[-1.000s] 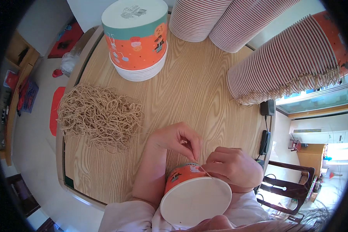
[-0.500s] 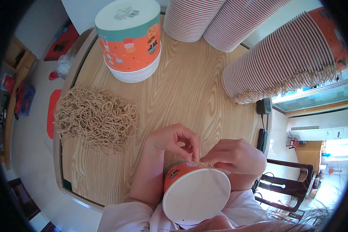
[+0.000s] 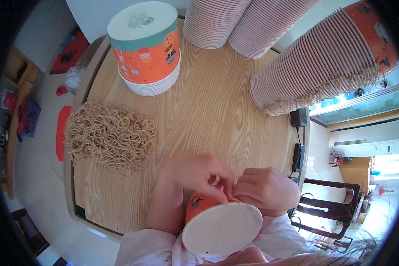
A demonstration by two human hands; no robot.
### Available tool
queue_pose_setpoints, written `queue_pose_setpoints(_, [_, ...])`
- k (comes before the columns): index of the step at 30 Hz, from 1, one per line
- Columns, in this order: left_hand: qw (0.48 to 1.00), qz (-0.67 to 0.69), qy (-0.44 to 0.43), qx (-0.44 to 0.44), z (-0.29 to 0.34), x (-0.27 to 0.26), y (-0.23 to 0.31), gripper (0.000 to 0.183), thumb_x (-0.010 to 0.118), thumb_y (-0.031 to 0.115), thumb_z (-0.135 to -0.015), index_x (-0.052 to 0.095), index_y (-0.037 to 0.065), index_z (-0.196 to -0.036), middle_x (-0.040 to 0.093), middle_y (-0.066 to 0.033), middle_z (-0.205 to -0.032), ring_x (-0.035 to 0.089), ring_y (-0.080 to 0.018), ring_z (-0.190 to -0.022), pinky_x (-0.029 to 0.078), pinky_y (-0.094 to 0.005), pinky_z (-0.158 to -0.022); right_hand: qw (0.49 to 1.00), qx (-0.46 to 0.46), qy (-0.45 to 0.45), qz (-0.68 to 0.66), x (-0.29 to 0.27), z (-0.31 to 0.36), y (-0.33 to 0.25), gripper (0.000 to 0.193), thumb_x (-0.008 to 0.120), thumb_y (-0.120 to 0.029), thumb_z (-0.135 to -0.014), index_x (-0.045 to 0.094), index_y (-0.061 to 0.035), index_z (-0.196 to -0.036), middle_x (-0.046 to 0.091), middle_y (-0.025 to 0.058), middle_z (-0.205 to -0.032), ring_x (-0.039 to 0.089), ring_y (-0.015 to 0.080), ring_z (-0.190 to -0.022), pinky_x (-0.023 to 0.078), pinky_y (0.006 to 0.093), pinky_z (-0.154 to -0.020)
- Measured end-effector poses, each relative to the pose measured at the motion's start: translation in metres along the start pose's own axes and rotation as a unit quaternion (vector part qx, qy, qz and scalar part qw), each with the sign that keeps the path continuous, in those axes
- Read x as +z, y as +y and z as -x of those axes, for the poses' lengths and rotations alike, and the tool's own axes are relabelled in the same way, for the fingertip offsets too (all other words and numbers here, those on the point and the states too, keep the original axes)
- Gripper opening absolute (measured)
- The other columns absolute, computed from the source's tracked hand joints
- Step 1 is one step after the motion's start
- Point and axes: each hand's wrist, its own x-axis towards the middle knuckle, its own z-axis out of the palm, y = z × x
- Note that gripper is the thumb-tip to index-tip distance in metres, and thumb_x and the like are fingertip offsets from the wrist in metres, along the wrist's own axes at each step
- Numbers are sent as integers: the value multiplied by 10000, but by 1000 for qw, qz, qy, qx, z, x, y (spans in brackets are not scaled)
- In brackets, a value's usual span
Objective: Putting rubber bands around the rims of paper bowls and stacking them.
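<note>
An orange paper bucket point(image 3: 202, 202) is tilted against my body, its round white end point(image 3: 221, 230) facing me with a small dark hole near the edge. Both hands meet at its far rim. My left hand point(image 3: 204, 177) is closed in a pinch there, slightly blurred. Beside it, my right hand point(image 3: 266, 188) has its fingers curled and pressed together. A bit of tan twine point(image 3: 236, 200) shows between the fingertips; most of it is hidden. Left of my left hand lies a loose heap of tan twine point(image 3: 113, 137).
An upside-down stack of orange buckets point(image 3: 146, 57) stands at the far left of the table point(image 3: 199, 115). Nested white-rimmed stacks point(image 3: 215, 22) are at the back. Another stack point(image 3: 314, 62), with twine along its rims, lies at right by a black adapter point(image 3: 298, 117). A dark chair point(image 3: 328, 206) is beyond.
My hands have come closer together at the bucket's rim, and the twine that stretched between them is now mostly covered. The bucket's white end has tipped and looks narrower.
</note>
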Motion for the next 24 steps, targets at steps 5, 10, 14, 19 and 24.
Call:
queue_pose_setpoints(5, [973,-221,22,-55,6,40,71,211,707,268,-778,626,78,-821,627,-65,-825,622,-232,-740,503,-330,-626,997,-38,67,17,-8,28,-6,249,629,-149,-712,628,-52,-941,589,33,-784,607,221,-778,524,311,-581])
queue_pose_setpoints(10, [923,-353,104,-113,35,67,99,177,709,181,-746,573,77,-790,603,-40,-853,624,-220,-766,520,-320,-611,993,-99,48,-46,-2,20,8,304,628,-140,-698,630,-77,-995,622,36,-936,612,221,-827,531,310,-590])
queue_pose_setpoints(14, [911,-372,143,-107,41,74,92,168,702,140,-739,556,78,-796,589,-35,-849,616,-211,-745,509,-302,-571,991,-110,29,-77,-1,2,5,253,631,-138,-721,619,-92,-970,610,43,-958,607,234,-841,525,328,-591])
queue_pose_setpoints(19, [928,-296,170,-150,42,69,97,190,699,145,-742,529,74,-788,536,-52,-789,594,-237,-698,480,-341,-561,983,-135,11,-120,3,-14,11,163,678,-57,-723,620,-37,-874,611,72,-874,618,255,-750,507,326,-583])
queue_pose_setpoints(24, [941,-236,171,-170,51,61,78,185,682,133,-748,515,74,-801,513,-55,-749,566,-232,-646,450,-344,-552,988,-53,115,-90,14,-20,9,140,643,-122,-773,566,-63,-872,563,107,-832,593,290,-768,496,392,-604])
